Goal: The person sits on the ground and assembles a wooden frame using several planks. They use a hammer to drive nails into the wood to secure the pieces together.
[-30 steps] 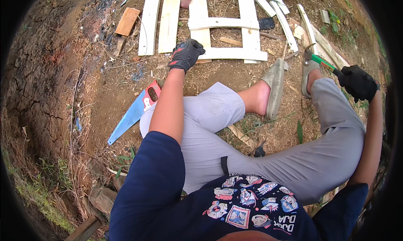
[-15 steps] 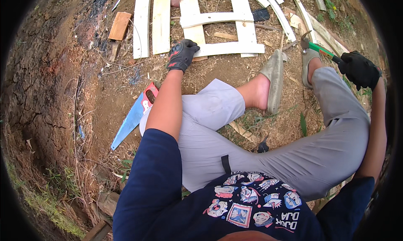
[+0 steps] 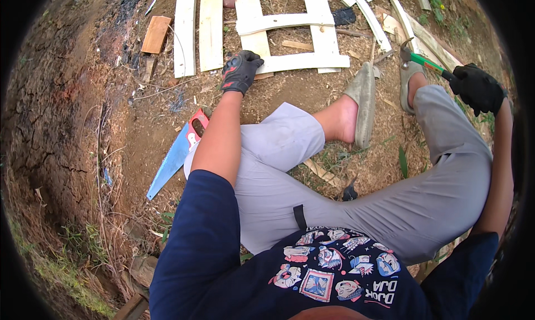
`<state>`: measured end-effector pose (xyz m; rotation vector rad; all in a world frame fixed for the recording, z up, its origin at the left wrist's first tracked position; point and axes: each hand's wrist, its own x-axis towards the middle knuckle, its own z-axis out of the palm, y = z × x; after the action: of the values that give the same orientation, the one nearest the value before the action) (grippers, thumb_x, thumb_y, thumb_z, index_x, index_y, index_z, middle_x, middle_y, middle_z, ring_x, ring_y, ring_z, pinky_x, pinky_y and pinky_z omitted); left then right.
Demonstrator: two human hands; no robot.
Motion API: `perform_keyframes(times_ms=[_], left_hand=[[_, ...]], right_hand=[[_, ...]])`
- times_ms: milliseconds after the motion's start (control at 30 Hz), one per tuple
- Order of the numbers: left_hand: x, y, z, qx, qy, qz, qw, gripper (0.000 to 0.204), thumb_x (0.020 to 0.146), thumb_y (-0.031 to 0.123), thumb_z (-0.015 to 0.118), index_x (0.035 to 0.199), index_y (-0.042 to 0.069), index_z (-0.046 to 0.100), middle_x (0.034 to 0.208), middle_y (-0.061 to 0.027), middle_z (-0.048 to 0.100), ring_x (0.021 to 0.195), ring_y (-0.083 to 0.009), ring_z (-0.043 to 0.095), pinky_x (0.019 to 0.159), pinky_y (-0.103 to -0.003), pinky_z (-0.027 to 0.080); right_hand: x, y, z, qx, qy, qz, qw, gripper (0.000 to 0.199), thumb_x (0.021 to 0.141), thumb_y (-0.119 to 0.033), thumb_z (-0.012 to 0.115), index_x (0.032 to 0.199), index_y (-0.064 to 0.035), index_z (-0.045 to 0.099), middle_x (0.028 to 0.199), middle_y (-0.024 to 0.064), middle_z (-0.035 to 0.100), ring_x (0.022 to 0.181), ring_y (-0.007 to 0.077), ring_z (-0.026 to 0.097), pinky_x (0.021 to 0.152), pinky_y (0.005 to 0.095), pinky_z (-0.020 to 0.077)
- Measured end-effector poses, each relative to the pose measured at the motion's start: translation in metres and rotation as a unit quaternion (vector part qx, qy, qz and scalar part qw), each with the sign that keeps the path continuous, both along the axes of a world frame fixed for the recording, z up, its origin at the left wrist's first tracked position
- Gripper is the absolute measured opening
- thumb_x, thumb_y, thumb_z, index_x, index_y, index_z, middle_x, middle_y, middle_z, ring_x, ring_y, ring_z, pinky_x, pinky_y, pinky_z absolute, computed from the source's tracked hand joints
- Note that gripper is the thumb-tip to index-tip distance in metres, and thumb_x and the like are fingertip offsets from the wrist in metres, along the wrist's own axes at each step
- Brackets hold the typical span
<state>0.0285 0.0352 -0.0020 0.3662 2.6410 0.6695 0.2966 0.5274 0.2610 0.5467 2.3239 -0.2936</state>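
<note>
I sit on bare earth with my legs stretched out. My left hand (image 3: pixel 241 70), in a black glove, presses down on the near end of a white plank frame (image 3: pixel 304 62) lying on the ground. My right hand (image 3: pixel 477 87), also gloved, grips the green handle of a claw hammer (image 3: pixel 419 59), whose head hangs above my right foot at the far right. A handsaw (image 3: pixel 175 155) with a blue blade and red handle lies on the ground beside my left thigh, partly hidden under my arm.
Two loose white planks (image 3: pixel 195 33) lie left of the frame, with a brown board (image 3: pixel 155 34) beyond them. More slats (image 3: pixel 365 8) are piled at the top right. A cracked earth bank (image 3: pixel 50 125) rises on the left. Grey slippers (image 3: pixel 362 100) cover my feet.
The hammer in my right hand has risen slightly and drawn back to the right. My left hand stays pressed on the plank frame.
</note>
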Motion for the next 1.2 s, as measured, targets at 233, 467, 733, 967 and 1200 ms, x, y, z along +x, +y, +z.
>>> perform_keyframes(times_ms=[233,467,733,967,1200], left_hand=[[-0.003,-0.002,-0.004,-0.010,-0.002,-0.026,1.000,0.028,0.091,0.036,0.079,0.107,0.014,0.083,0.105,-0.0096,0.081,0.099,-0.0262,0.075,0.092,-0.039,0.056],[0.000,-0.001,-0.003,-0.014,0.015,-0.035,0.999,0.028,0.090,0.033,0.080,0.105,0.010,0.083,0.105,-0.0107,0.081,0.097,-0.0257,0.076,0.091,-0.039,0.056],[-0.001,-0.003,-0.008,-0.008,0.014,-0.041,0.999,0.027,0.091,0.036,0.078,0.105,0.013,0.082,0.104,-0.0110,0.080,0.098,-0.0281,0.075,0.090,-0.041,0.056],[0.000,-0.002,-0.007,-0.005,0.004,-0.033,0.999,0.026,0.091,0.036,0.078,0.104,0.014,0.082,0.103,-0.0109,0.080,0.098,-0.0276,0.075,0.090,-0.041,0.056],[-0.004,-0.003,-0.008,-0.003,-0.001,-0.024,1.000,0.027,0.091,0.035,0.079,0.106,0.013,0.083,0.104,-0.0101,0.081,0.098,-0.0261,0.076,0.091,-0.039,0.056]], right_hand=[[-0.003,-0.009,0.005,-0.007,0.016,-0.004,1.000,0.045,0.106,-0.042,0.057,0.085,-0.0033,0.066,0.060,0.0077,0.057,0.047,0.0167,0.057,0.045,0.0373,0.0493],[-0.005,-0.014,0.008,0.008,-0.002,-0.100,0.995,0.051,0.108,-0.049,0.058,0.083,-0.0041,0.064,0.058,0.0053,0.053,0.045,0.0147,0.053,0.042,0.0369,0.0461],[-0.008,-0.019,0.015,-0.042,-0.001,-0.117,0.992,0.036,0.103,-0.039,0.061,0.088,-0.0064,0.065,0.062,0.0017,0.055,0.047,0.0126,0.053,0.042,0.0340,0.0444],[-0.008,-0.018,0.012,-0.038,-0.005,-0.124,0.992,0.039,0.104,-0.041,0.061,0.086,-0.0068,0.065,0.062,0.0030,0.056,0.047,0.0122,0.052,0.041,0.0340,0.0428],[0.003,0.004,0.000,0.011,0.069,0.065,0.995,0.050,0.109,-0.046,0.057,0.084,-0.0038,0.065,0.062,0.0091,0.057,0.050,0.0190,0.058,0.053,0.0396,0.0494]])
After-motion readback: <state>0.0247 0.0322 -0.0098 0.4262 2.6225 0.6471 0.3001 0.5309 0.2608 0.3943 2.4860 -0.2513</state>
